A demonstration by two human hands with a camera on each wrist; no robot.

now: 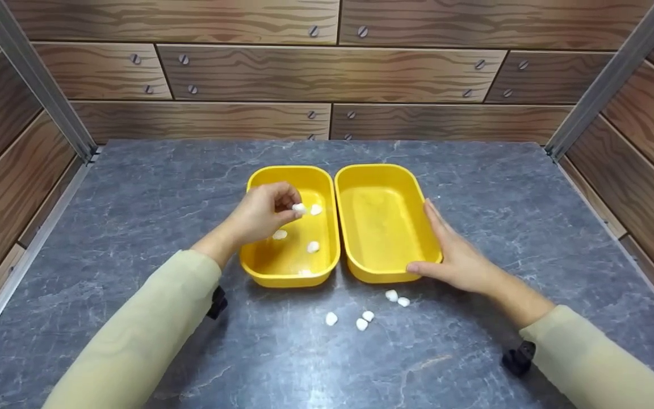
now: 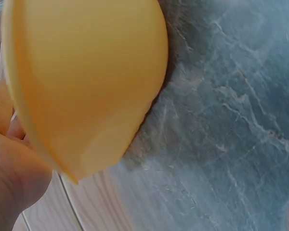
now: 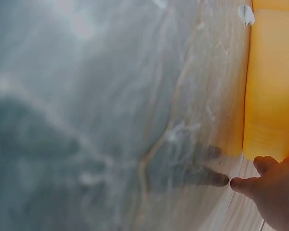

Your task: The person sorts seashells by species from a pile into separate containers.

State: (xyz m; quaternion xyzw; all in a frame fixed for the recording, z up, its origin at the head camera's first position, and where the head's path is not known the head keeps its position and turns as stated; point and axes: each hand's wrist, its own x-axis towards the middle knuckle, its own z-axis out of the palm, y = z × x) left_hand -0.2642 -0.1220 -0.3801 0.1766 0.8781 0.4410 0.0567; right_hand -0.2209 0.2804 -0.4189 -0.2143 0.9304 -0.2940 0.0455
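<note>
My left hand (image 1: pixel 261 213) is over the left yellow bin (image 1: pixel 250 264), pinching a small white pebble-like piece (image 1: pixel 299 209) between thumb and fingertips. Beneath it, several more white pieces (image 1: pixel 313 246) lie on that bin's floor. In the left wrist view the bin's outer wall (image 2: pixel 91 72) covers the fingertips and the piece. On the other side, my right hand (image 1: pixel 457 255) rests against the front right corner of the right yellow bin (image 1: pixel 384 227), thumb at the front rim and fingers extended along the right side. No white piece shows inside this bin.
Several white pieces (image 1: pixel 361 324) are scattered on the grey marbled tabletop (image 1: pixel 191 363) in front of the bins. The two bins stand side by side, their long rims almost meeting. Wood-patterned panels (image 1: pixel 327 71) with metal corner posts enclose the back and sides.
</note>
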